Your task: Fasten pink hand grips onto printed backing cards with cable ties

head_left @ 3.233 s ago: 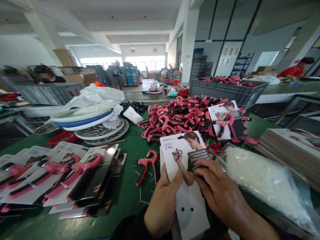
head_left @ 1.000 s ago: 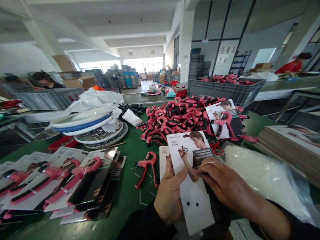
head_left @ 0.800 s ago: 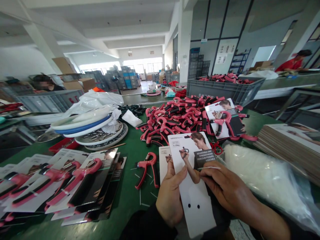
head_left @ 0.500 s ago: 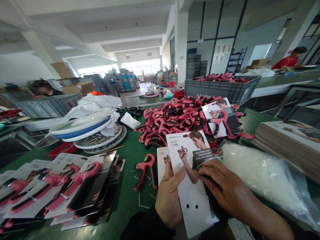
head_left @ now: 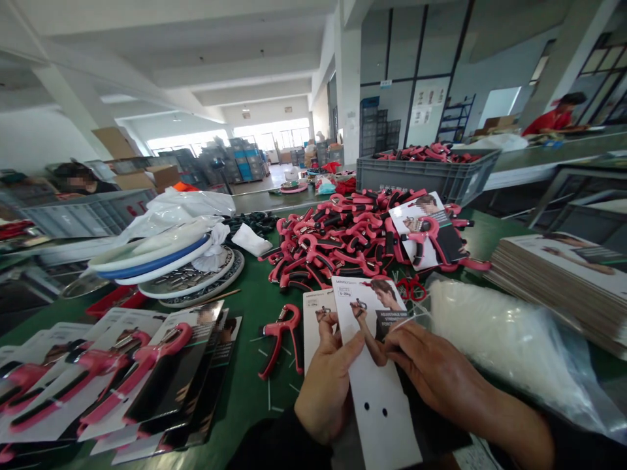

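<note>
My left hand [head_left: 326, 385] grips a printed hand-grip card [head_left: 372, 385] by its left edge, thumb on the front. Two punched holes show low on the card. My right hand [head_left: 431, 365] is closed at the card's right edge, over its printed dark panel; a thin white cable tie [head_left: 402, 324] sticks out by its fingers. A second card [head_left: 313, 326] shows behind the first, partly hidden. Left of my hands, a pink and black hand grip [head_left: 281, 339] lies on the green table among loose white ties.
A large heap of hand grips [head_left: 328, 241] lies ahead, with a carded one on its right side. Finished carded grips [head_left: 142, 372] overlap at left. A bag of white ties [head_left: 494, 326], red scissors [head_left: 411, 289] and a card stack [head_left: 548, 281] sit at right. A grey crate [head_left: 416, 179] stands behind.
The held card has tipped and dropped slightly, and its lower right part now reaches further right. Both hands keep their hold. The whole view has shifted a little.
</note>
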Motion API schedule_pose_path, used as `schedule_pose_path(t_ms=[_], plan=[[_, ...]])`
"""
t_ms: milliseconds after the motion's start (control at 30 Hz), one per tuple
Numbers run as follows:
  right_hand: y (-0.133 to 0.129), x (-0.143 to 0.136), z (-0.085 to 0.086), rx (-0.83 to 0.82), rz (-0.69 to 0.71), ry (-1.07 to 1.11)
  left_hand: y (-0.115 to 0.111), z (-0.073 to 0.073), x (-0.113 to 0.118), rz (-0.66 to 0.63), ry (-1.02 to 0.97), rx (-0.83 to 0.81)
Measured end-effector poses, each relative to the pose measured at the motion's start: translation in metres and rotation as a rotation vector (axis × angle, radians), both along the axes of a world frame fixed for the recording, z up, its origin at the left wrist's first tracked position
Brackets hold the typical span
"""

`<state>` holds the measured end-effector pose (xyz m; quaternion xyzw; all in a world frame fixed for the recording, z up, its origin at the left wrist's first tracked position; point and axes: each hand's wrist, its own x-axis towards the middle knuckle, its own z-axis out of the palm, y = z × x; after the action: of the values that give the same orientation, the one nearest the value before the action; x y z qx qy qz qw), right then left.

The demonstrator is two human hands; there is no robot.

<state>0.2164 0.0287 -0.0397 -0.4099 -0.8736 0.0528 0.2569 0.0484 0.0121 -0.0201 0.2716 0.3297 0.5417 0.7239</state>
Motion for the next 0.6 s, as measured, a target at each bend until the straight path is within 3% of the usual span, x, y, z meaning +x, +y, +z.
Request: schedule_pose_path(t_ms=[167,333,433,600], plan=[[-0.001,0.000,-0.010,0.101,-0.040,0.150,-0.005,0.007,-0.008,-0.186,0.148,0.027],[-0.003,0.002,-0.012,0.149,-0.053,0.216,-0.004,0.004,0.001,-0.088,0.100,-0.109],[-0.008,-0.001,-0.011,0.187,-0.048,0.245,-0.005,0.002,0.003,-0.003,0.042,-0.109],[-0.024,-0.009,-0.004,0.181,0.136,0.314,-0.004,0.007,-0.018,0.066,0.082,-0.138]])
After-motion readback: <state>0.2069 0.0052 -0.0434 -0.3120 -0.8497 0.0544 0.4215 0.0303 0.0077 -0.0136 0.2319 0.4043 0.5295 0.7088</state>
